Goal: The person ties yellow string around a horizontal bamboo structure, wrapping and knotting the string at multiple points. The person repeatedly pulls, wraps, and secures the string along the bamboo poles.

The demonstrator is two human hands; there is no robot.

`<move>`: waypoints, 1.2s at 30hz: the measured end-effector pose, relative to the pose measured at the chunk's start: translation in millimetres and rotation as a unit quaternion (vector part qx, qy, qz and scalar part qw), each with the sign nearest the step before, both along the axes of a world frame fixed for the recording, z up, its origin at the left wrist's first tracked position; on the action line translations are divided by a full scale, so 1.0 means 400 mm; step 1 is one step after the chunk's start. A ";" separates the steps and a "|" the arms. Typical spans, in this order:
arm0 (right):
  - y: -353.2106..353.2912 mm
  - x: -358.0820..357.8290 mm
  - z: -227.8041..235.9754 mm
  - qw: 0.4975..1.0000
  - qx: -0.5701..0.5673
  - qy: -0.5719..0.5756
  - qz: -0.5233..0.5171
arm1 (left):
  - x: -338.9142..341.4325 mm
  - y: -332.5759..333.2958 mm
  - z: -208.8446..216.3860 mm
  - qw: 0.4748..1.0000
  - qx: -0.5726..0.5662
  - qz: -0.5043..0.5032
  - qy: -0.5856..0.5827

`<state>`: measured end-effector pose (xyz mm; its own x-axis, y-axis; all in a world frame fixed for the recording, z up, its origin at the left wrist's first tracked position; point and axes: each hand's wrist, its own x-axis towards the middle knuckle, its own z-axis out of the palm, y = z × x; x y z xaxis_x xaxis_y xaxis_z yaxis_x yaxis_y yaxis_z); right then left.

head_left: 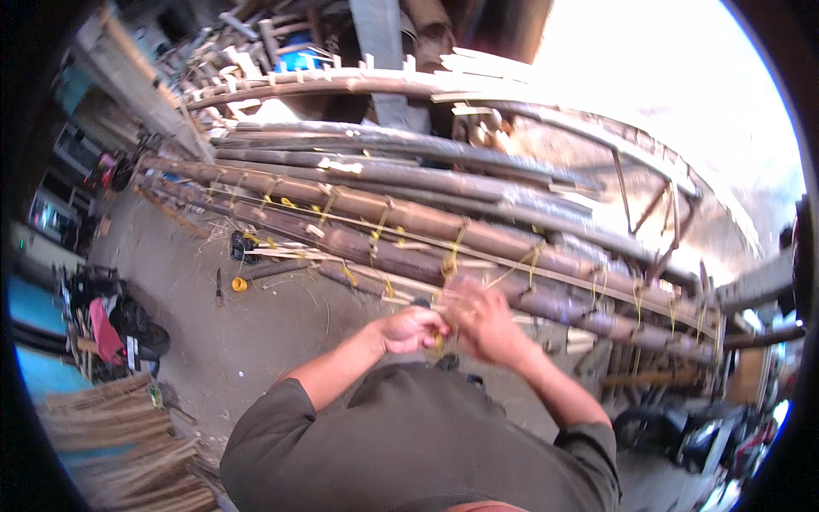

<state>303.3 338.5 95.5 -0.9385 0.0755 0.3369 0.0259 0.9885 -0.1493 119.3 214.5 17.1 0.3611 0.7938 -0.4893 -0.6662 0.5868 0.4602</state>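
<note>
My left hand (414, 330) is closed in front of my chest, its thumb and fingertips pinched together. A short bit of yellow strip (439, 343) hangs just under these fingertips. My right hand (479, 322) is raised close beside it, its fingers smeared by motion, so what they hold is hidden. Just beyond both hands runs a long brown bamboo pole (409, 258), tied at intervals with thin yellow strips. A second bamboo pole (422, 219) lies parallel behind it, joined by the same ties, with a thin pale slat (409, 235) running between them.
Several grey poles (503, 162) lie stacked farther back. A knife (219, 287) and a yellow ring-shaped object (239, 284) are on the floor (205, 341) at left. Motorcycles stand at left (128, 328) and right (674, 435). Bundled slats (128, 444) lie at lower left.
</note>
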 end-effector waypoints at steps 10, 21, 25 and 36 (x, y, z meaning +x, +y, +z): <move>-0.018 -0.045 -0.143 0.951 -0.270 -0.048 -0.143 | -0.068 0.010 -0.067 0.975 0.081 0.169 0.119; -0.038 -0.141 -0.215 0.782 -0.581 0.053 -0.220 | 0.062 0.083 -0.067 0.922 0.207 0.286 0.160; -0.004 -0.145 -0.223 0.679 -0.702 -0.018 -0.212 | 0.046 0.124 -0.080 0.912 0.238 0.270 0.195; -0.052 -0.144 -0.113 0.938 -0.294 0.070 -0.172 | 0.022 0.177 -0.070 0.854 0.116 0.496 0.103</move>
